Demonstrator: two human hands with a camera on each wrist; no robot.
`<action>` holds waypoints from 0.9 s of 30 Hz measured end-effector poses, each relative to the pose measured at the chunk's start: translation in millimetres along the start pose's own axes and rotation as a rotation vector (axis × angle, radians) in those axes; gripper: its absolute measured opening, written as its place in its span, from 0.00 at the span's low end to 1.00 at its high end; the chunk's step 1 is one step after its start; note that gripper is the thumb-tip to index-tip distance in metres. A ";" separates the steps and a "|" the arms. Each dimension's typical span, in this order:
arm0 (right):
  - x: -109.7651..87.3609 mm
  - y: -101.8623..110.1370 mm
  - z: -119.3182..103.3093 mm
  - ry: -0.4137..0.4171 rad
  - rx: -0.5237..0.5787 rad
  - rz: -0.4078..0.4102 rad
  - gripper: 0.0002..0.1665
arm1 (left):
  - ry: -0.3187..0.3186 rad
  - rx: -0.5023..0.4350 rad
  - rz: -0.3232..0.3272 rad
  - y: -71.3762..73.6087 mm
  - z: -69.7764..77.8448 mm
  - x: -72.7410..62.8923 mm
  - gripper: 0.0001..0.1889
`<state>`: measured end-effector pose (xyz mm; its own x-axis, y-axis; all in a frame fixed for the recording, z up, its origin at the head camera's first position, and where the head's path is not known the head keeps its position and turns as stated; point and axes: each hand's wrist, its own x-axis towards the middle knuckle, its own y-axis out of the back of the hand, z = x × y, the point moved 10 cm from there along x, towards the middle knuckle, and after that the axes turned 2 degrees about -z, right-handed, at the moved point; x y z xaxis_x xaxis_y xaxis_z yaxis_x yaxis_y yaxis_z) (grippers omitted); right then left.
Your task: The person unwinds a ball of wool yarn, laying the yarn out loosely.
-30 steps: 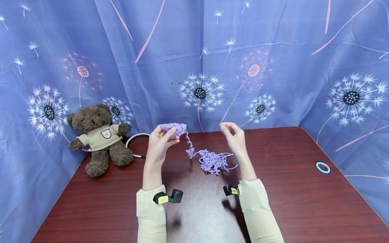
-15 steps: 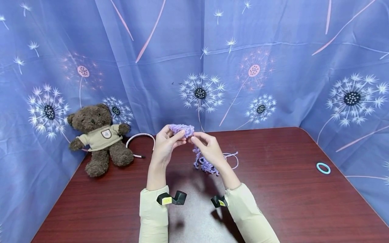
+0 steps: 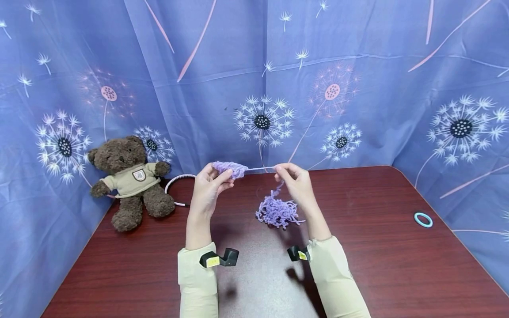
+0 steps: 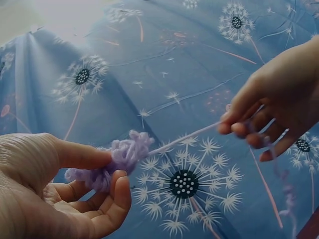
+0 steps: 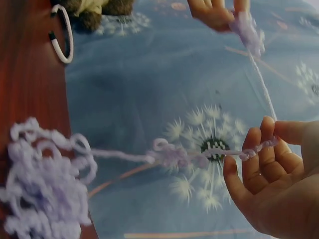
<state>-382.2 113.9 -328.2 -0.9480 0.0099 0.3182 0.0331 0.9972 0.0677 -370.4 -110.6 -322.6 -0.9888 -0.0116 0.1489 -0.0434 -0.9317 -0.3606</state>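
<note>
My left hand (image 3: 207, 183) pinches a small bundle of purple yarn (image 4: 124, 154) between thumb and fingers, raised over the table. From that bundle a single strand (image 3: 260, 168) stretches taut to my right hand (image 3: 296, 183), whose thumb and index finger pinch it. Past the right fingers the strand hangs down, kinked and curly, to a loose tangled heap of purple yarn (image 3: 278, 211) on the table. In the right wrist view the curly strand (image 5: 174, 155) crosses the other right fingers, and the heap (image 5: 45, 189) shows at lower left.
A brown teddy bear (image 3: 131, 176) in a beige shirt sits at the table's left back. Beside it lies a white curved band (image 3: 176, 177) with dark ends. A turquoise ring (image 3: 423, 219) lies at the right on the dark red table (image 3: 381, 265). A blue dandelion-print curtain (image 3: 222, 66) stands behind.
My right hand came in to the left hand's bundle, then drew back right with a strand that now runs straight between the hands. The left hand shifted right, then back left.
</note>
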 end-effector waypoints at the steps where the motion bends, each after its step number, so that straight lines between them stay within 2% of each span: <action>1: 0.9 4.8 0.2 0.003 -0.008 0.014 0.13 | -0.002 -0.002 0.004 1.3 0.4 0.0 0.12; 6: 3.5 22.9 3.7 0.001 -0.009 0.049 0.15 | 0.001 -0.012 0.014 3.7 1.5 -0.9 0.14; 11: 4.2 31.9 3.8 0.000 0.016 0.069 0.16 | -0.003 0.030 -0.029 -1.9 1.9 -0.9 0.14; 15: 4.4 34.6 2.3 0.007 0.034 0.085 0.16 | -0.023 0.096 -0.114 -10.7 2.5 -1.5 0.15; 22: 4.5 35.4 1.6 0.012 0.033 0.090 0.15 | -0.095 0.212 -0.338 -28.9 4.9 -8.1 0.13; 27: 4.4 42.0 1.7 0.018 0.028 0.123 0.14 | -0.131 0.272 -0.418 -36.0 5.4 -12.1 0.12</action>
<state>-385.5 155.9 -325.6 -0.9316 0.1307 0.3391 0.1393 0.9902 0.0010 -356.1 -78.9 -306.5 -0.8679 0.3532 0.3494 -0.3754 -0.9269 0.0045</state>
